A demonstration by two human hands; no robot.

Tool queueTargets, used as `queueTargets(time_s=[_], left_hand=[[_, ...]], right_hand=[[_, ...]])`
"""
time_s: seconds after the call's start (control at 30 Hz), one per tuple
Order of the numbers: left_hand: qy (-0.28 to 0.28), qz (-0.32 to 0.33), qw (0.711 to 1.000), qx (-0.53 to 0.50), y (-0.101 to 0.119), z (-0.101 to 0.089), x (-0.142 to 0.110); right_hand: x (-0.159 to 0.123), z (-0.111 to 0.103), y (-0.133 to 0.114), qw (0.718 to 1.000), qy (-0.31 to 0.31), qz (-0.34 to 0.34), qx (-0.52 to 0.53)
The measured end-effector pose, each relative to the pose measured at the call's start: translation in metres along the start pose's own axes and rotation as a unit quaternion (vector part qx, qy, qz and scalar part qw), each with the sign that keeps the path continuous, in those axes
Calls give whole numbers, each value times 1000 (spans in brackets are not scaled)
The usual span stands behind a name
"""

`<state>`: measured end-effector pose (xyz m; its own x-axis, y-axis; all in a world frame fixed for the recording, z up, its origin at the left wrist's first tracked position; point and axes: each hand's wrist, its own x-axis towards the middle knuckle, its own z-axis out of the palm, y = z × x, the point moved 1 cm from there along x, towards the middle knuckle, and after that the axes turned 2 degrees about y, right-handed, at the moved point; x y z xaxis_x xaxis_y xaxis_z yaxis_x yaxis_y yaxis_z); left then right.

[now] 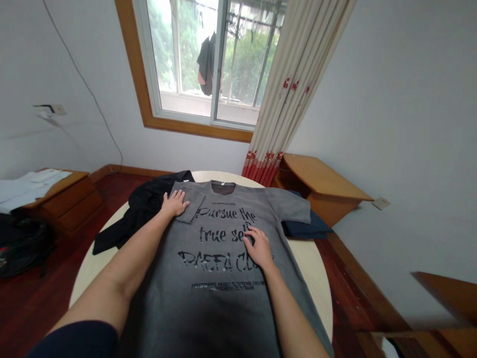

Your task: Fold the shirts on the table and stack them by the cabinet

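A grey T-shirt (pixel 219 318) with black lettering lies spread face up, its collar toward the window. Its left sleeve is folded inward over the chest, while the right sleeve stretches outward. My left hand (pixel 174 203) rests flat on the folded sleeve near the shoulder, fingers extended. Over the middle of the printed text is my right hand (pixel 258 244), fingers loosely bent and apart, with nothing in them. Whether it presses on the cloth I cannot tell.
Black clothing (pixel 145 204) lies bunched left on the round table (pixel 84 278). Dark blue folded cloth (pixel 307 226) sits under the right sleeve. A wooden desk (pixel 324 174) stands beyond at right, a wooden cabinet (pixel 74 199) at left. A curtain (pixel 286 99) hangs by the window.
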<state>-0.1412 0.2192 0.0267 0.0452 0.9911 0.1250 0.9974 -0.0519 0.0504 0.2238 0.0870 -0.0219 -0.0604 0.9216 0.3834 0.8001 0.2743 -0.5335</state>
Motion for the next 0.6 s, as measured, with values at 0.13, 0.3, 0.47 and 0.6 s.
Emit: queueTargets(time_s=[0.13, 0.3, 0.47, 0.6], left_hand=[[105, 86, 991, 10, 42, 3, -40], [87, 96, 991, -16, 77, 17, -108], [49, 37, 997, -45, 68, 27, -135], [42, 46, 993, -101, 60, 26, -134]], right_hand=[[0, 0, 1, 1000, 3, -4, 2], [0, 0, -1, 1000, -4, 1, -2], [1, 2, -2, 1000, -18, 16, 2], [27, -23, 5, 997, -33, 6, 63]])
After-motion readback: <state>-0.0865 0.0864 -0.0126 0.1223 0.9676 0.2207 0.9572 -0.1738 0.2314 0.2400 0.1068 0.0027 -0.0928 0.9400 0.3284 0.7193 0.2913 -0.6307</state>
